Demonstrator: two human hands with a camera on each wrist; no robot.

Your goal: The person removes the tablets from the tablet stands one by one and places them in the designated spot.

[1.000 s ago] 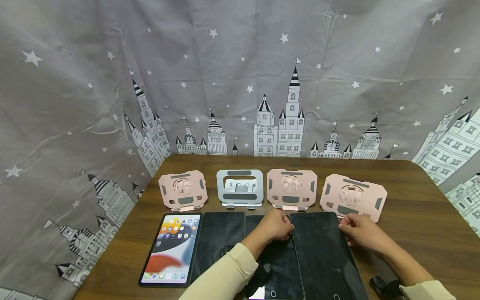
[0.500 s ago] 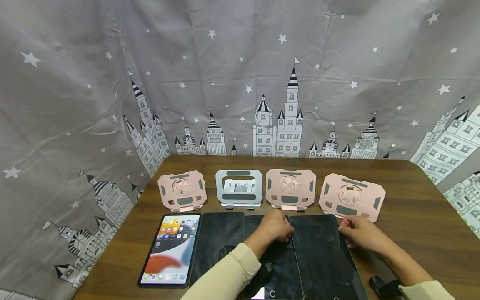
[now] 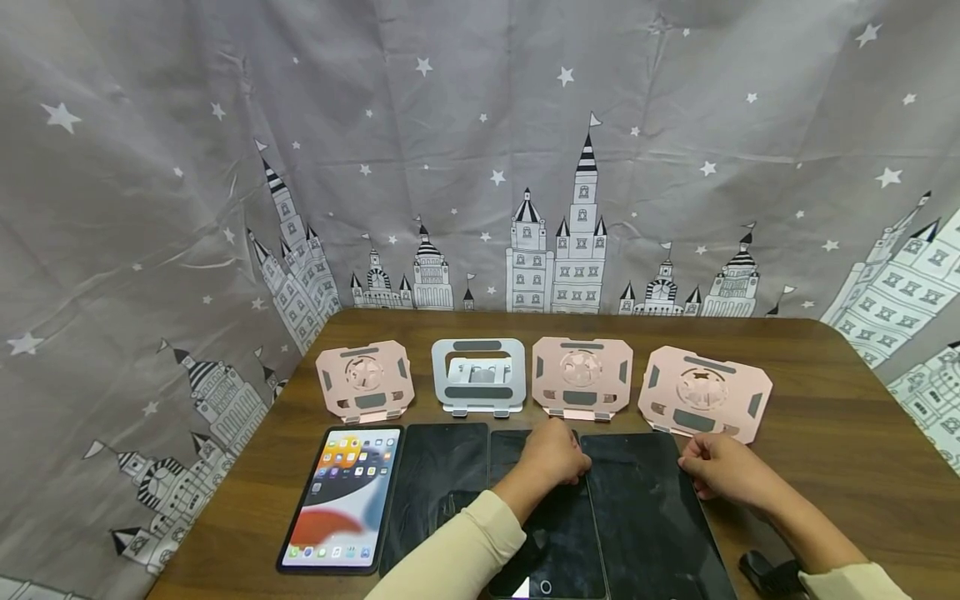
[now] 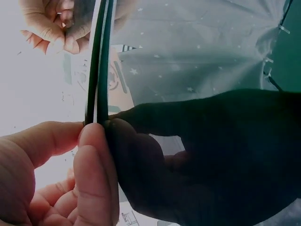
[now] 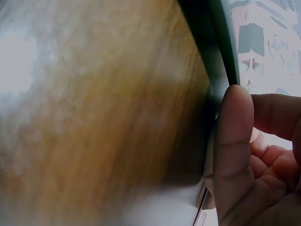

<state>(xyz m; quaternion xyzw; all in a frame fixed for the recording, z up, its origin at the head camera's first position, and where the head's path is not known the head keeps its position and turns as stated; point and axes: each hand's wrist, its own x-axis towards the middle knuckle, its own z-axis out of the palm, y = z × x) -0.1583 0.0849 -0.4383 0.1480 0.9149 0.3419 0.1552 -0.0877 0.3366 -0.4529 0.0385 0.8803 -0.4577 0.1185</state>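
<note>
In the head view, my left hand [image 3: 551, 454] reaches across a dark tablet [image 3: 557, 533] and pinches the left edge of the rightmost black tablet [image 3: 648, 508]. My right hand [image 3: 723, 471] pinches that tablet's right edge near its far corner. Thumb and index finger meet at a thin edge in the left wrist view, where the left hand [image 4: 61, 174] shows beside a dark reflection. In the right wrist view, the right hand [image 5: 249, 160] holds a dark edge; wood grain shows on the large blurred surface there. The rightmost tablet's near end is cut off.
A lit tablet [image 3: 341, 500] and another dark tablet [image 3: 442, 467] lie to the left. Behind stand three pink stands [image 3: 365, 382] and a light blue stand [image 3: 478, 400]. A patterned curtain [image 3: 465, 167] hangs behind the wooden table [image 3: 810, 392].
The far edge of the rightmost tablet has sunk slightly in the head view, and the reflections on it have shifted. Both hands stay nearly in place.
</note>
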